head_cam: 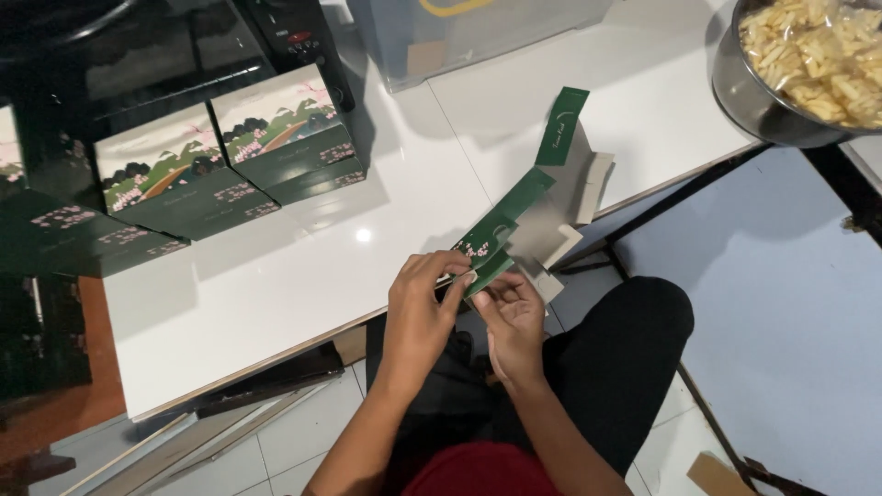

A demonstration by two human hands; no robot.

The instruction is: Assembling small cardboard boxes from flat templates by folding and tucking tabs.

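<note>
Head view showed my left hand [424, 292] and right hand [511, 312] both pinched shut on the flat green carton [514, 213] overhanging the white table [276, 276] edge; creasing it squarely seemed wise.

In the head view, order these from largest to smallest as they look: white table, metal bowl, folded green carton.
1. White table
2. Metal bowl, partly cut off by the frame
3. Folded green carton, though nearer the camera

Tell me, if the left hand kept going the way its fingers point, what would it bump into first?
The left hand points rightward, so it would probably push first into the green flat carton it already pinches, with the right hand close beneath.
</note>
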